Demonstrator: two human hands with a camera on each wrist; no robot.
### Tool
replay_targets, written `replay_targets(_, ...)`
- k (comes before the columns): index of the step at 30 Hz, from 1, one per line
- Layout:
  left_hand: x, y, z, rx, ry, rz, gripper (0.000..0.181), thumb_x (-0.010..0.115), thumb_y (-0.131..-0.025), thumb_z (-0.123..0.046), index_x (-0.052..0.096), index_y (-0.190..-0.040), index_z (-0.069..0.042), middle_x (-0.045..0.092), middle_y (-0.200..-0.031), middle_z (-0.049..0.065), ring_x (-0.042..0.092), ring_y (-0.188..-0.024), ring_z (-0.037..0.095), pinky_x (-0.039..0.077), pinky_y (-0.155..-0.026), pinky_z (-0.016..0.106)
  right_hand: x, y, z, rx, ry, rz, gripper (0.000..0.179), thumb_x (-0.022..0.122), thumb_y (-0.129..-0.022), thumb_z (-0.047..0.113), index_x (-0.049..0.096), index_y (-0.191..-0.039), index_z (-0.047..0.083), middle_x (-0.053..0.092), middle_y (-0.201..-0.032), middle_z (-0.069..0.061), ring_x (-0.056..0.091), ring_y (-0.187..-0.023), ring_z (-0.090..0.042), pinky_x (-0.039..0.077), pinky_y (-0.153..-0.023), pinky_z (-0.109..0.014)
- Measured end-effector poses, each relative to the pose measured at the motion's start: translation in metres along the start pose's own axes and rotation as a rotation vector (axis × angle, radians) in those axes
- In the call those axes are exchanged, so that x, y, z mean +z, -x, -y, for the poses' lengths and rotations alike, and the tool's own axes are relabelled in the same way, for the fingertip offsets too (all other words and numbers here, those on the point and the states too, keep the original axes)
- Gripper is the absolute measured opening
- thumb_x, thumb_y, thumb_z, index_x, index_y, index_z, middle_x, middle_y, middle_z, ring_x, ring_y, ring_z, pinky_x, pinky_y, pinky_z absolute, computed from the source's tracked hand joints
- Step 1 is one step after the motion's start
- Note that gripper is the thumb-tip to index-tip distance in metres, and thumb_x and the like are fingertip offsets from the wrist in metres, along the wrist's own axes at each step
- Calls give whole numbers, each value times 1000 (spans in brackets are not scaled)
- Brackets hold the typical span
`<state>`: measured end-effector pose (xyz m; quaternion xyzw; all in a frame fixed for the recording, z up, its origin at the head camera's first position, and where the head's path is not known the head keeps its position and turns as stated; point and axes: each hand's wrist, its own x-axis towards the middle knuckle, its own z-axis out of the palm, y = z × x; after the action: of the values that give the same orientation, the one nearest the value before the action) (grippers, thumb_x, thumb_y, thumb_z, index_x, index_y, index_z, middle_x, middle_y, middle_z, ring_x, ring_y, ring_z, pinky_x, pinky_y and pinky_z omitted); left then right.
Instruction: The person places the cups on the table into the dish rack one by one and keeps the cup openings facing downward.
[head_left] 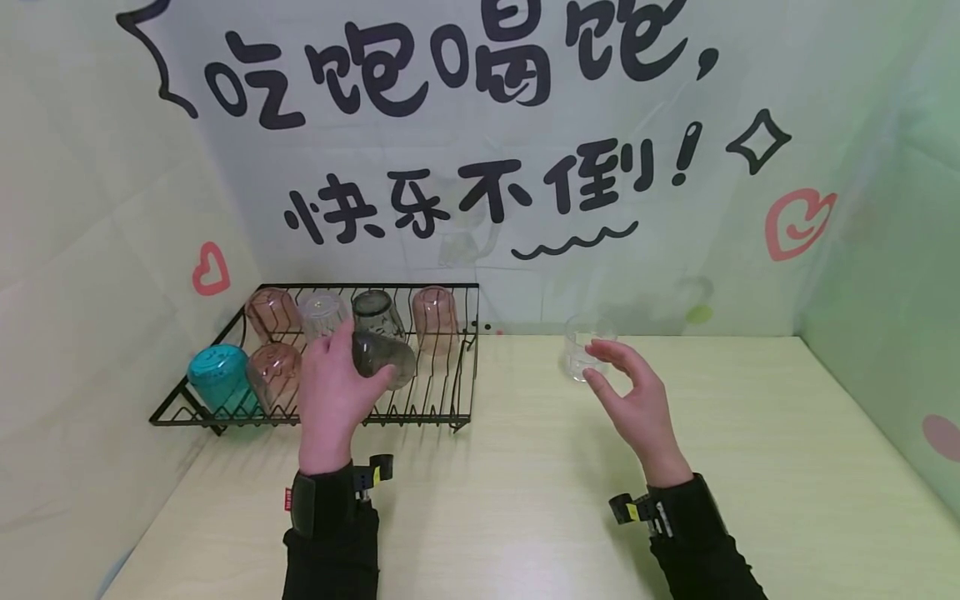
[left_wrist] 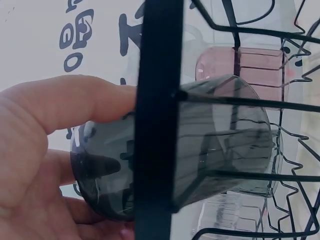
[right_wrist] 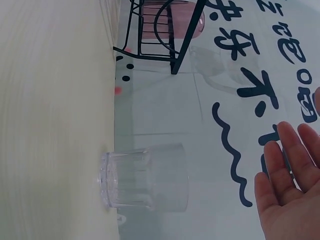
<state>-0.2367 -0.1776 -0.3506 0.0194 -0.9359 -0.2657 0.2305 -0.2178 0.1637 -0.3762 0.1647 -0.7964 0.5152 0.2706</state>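
Note:
My left hand [head_left: 330, 400] grips a smoky grey cup [head_left: 392, 362] between thumb and fingers, tilted on its side at the black wire rack [head_left: 477, 312]. In the left wrist view the rack's thick bar crosses in front of this cup [left_wrist: 215, 145]; whether the cup touches the wires I cannot tell. A clear cup [head_left: 576, 357] stands upright on the table near the back wall. Beside it is my right hand [head_left: 643, 412], thumb and fingers apart and slightly bent. The right wrist view shows a gap between that hand [right_wrist: 295, 195] and the clear cup [right_wrist: 145, 180].
On the rack, pink cups [head_left: 435, 310], a blue cup [head_left: 217, 371], a clear ribbed cup [head_left: 322, 310] and another grey cup [head_left: 375, 310] stand upside down. The pale table [head_left: 510, 500] meets a printed cloth wall [head_left: 517, 292] at the back.

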Motion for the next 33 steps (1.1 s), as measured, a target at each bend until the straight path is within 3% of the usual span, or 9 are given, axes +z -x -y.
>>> replay_targets(17,5,-1,5,-28,-41,-12,78,68,-69,-32,35,-136,-8,41,-117,28,35,-108,42,36,-79,57,1,-1,-2,0,26,-5,37,64,-80,10,54,-115,2,59,-111,-12,51,-104,-24,37,-94,-38)
replay_targets(25,5,-1,7,-101,-93,63,74,67,-70,-35,38,-132,-7,38,-117,29,34,-105,43,38,-74,57,2,-1,-3,9,21,1,38,64,-81,10,53,-116,2,59,-111,-12,51,-104,-24,36,-94,-38)
replay_targets(33,6,-2,10,-115,-137,75,77,65,-68,-35,35,-134,-8,39,-109,28,33,-97,41,38,-67,54,4,0,-4,-4,18,5,39,63,-81,10,52,-116,1,59,-111,-13,51,-104,-25,37,-94,-40)
